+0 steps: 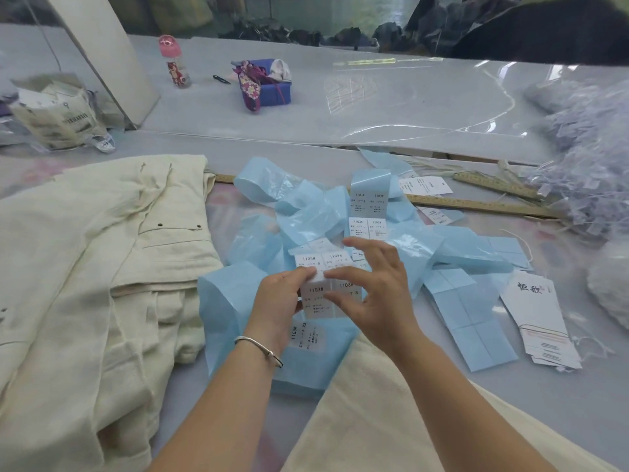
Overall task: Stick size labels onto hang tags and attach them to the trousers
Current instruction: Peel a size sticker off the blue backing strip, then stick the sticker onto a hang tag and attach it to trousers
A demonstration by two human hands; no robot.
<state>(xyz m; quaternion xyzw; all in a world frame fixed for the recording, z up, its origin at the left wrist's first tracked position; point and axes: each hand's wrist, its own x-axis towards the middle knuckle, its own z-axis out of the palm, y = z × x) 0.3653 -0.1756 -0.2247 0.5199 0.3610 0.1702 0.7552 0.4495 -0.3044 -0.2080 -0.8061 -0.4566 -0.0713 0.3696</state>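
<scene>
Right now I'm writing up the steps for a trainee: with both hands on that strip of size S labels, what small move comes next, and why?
Probably peel one size S label off the label strip. The left hand holds the strip's edge, and the right hand has its fingertips at a label's edge. The hang tags lie to the right, still without one.

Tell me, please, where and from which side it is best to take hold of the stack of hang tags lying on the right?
Probably pinch the hang tags at their near end, coming from the right. The stack lies flat and fanned there, edges exposed, while blue backing paper crowds its left side.
</scene>
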